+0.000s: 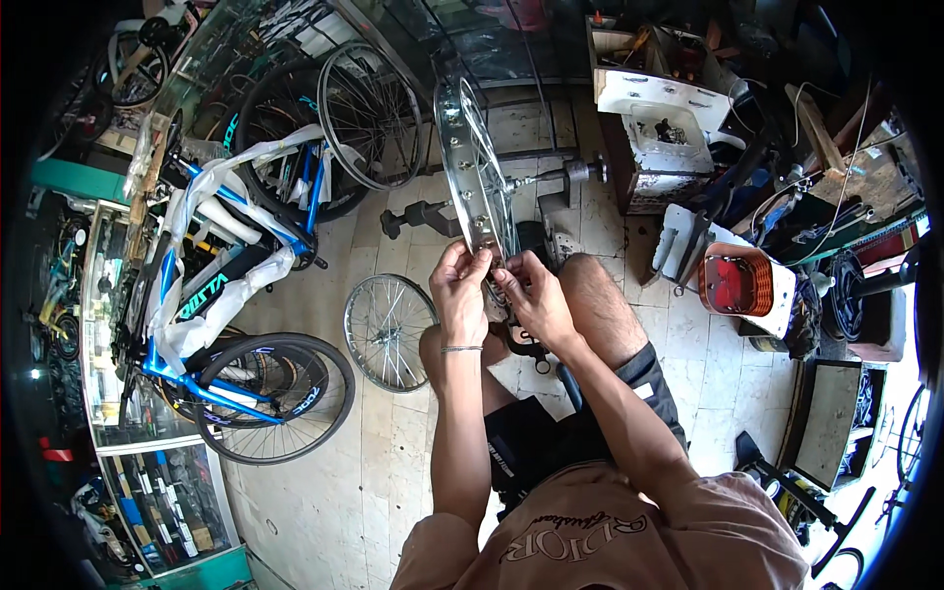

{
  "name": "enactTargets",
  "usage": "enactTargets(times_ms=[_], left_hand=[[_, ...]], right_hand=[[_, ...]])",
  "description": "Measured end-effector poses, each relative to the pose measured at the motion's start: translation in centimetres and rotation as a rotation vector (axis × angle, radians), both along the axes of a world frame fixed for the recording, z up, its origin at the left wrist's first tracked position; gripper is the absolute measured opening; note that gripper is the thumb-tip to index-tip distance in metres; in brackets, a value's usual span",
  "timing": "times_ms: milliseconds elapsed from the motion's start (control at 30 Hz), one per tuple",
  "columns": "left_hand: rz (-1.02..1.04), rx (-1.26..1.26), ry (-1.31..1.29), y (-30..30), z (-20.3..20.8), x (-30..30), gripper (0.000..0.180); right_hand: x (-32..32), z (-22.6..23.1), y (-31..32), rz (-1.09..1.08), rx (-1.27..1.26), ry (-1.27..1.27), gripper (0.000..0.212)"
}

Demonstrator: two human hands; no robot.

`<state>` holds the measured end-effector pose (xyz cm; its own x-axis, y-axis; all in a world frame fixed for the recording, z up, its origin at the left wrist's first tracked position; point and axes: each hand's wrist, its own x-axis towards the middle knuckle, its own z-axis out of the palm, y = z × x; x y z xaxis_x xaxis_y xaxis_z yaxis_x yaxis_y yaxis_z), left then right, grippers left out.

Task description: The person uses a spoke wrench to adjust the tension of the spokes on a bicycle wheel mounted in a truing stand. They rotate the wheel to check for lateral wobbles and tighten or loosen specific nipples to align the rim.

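A silver bicycle wheel without a tire (pixel 458 167) stands upright before me, edge toward me. Its axle rests between the arms of a dark metal truing stand (pixel 565 177). My left hand (pixel 458 290) is closed on the near, lower part of the rim, thumb pressed against its outer face. Just beside it, my right hand (pixel 536 300) pinches close to the rim and spokes. Whatever is between those right fingertips is too small and hidden to tell. Both hands nearly touch.
A spoked wheel (pixel 390 332) lies on the tiled floor to the left. Beyond it a blue bicycle frame (pixel 172 295) in white wrapping leans near a glass display case (pixel 162 501). An orange basket (pixel 737 280) and a white drawer unit (pixel 664 147) stand at right.
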<state>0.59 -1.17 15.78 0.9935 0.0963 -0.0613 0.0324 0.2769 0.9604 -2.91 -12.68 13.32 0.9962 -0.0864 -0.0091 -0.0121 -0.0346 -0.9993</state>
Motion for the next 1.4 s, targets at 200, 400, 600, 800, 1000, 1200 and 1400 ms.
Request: enactTargets(times_ms=[200, 400, 600, 800, 1000, 1200, 1400], left_hand=[[0.053, 0.029, -0.008, -0.6, 1.1, 1.0, 0.010], [0.029, -0.032, -0.044, -1.0, 3.0, 2.9, 0.012], [-0.002, -0.085, -0.019, -0.6, 3.2, 3.1, 0.012], [-0.028, -0.077, -0.036, -1.1, 2.5, 2.1, 0.016], [-0.031, -0.010, -0.059, -0.2, 3.2, 1.9, 0.025], [-0.196, 0.108, -0.107, 1.8, 0.5, -1.4, 0.039], [-0.072, 0.217, -0.093, 0.7, -0.7, -1.9, 0.032]], right_hand=[[1.1, 1.4, 1.3, -0.139, -0.119, -0.052, 0.029], [2.3, 0.2, 0.6, -0.109, 0.091, -0.195, 0.033], [0.2, 1.5, 0.1, -0.019, -0.046, 0.011, 0.038], [0.9, 0.2, 1.6, -0.174, -0.181, -0.057, 0.034], [1.4, 0.4, 1.0, -0.053, -0.064, -0.090, 0.034], [1.3, -1.4, -2.8, 0.082, 0.173, -0.014, 0.052], [-0.5, -0.7, -3.0, 0.150, 0.207, 0.103, 0.050]])
